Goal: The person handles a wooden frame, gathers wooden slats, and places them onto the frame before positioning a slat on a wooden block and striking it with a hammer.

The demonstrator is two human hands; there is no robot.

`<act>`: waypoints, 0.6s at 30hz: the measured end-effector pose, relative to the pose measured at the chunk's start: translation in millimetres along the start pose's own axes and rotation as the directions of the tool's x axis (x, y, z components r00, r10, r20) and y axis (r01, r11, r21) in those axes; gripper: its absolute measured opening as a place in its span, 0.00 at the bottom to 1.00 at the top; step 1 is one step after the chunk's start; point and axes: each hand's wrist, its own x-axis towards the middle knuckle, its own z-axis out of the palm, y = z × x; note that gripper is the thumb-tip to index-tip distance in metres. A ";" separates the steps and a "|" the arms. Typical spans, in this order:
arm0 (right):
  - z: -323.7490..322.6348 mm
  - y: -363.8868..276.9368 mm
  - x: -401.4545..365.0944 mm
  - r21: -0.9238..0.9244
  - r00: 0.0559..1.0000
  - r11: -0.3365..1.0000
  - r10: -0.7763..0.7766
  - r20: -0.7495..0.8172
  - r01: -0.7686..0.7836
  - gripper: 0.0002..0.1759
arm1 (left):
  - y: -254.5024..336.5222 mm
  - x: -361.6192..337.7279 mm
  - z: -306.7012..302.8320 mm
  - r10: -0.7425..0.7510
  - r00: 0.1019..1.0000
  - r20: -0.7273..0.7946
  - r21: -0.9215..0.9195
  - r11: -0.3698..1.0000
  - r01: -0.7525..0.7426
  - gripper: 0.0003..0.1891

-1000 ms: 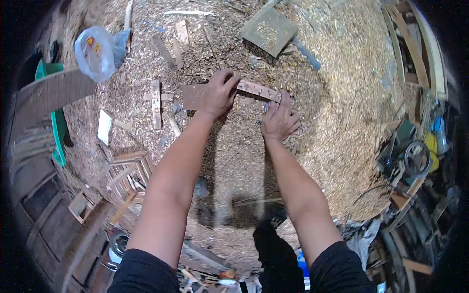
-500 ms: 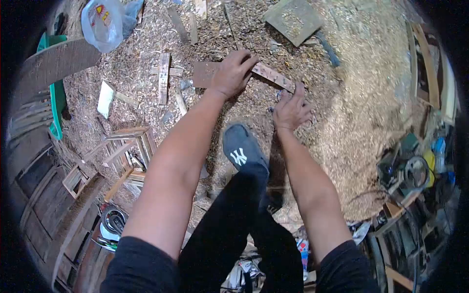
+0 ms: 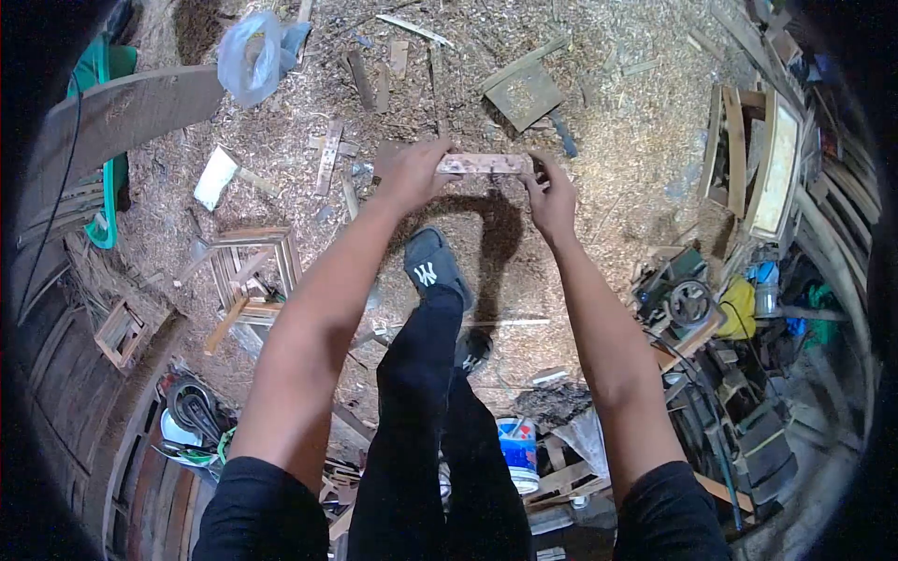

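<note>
Where wood shavings (image 3: 599, 243) spread right of my hands, they run out towards a pale-edged wooden frame (image 3: 748, 164) at the upper right. Left of me, a curved board (image 3: 136, 107) juts in from the upper left edge, near a clear plastic bag (image 3: 251, 58). A square board (image 3: 524, 96) lies just beyond my hands, crossed wooden pieces (image 3: 328, 157) lie to their left, and my shoe (image 3: 436, 264) is planted below. A slatted wooden frame (image 3: 257, 271) stands left of my forearm. The marked wooden strip (image 3: 483, 165) spans my hands at upper centre: my left hand (image 3: 413, 178) grips its left end, my right hand's (image 3: 550, 198) curled fingers hold the other.
</note>
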 end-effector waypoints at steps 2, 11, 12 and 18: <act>-5.5 -15.2 12.7 -0.039 0.998 0.997 -0.067 -0.002 0.067 0.27 | 3.2 -0.1 -14.5 -0.073 0.997 0.005 0.089 0.993 0.072 0.21; -40.7 -32.1 87.6 -0.147 0.982 0.971 -0.184 0.053 0.190 0.12 | -24.3 -13.5 -29.0 -0.094 0.967 -0.236 0.078 0.990 0.115 0.19; -45.2 -29.4 95.7 -0.139 0.978 0.968 -0.203 0.041 0.207 0.12 | -20.2 -15.8 -30.9 -0.104 0.965 -0.240 0.070 0.990 0.124 0.19; -66.9 -4.2 176.8 -0.257 0.949 0.915 -0.287 0.131 0.312 0.11 | -16.5 -15.5 -16.0 -0.333 0.919 -0.212 0.028 0.938 0.346 0.22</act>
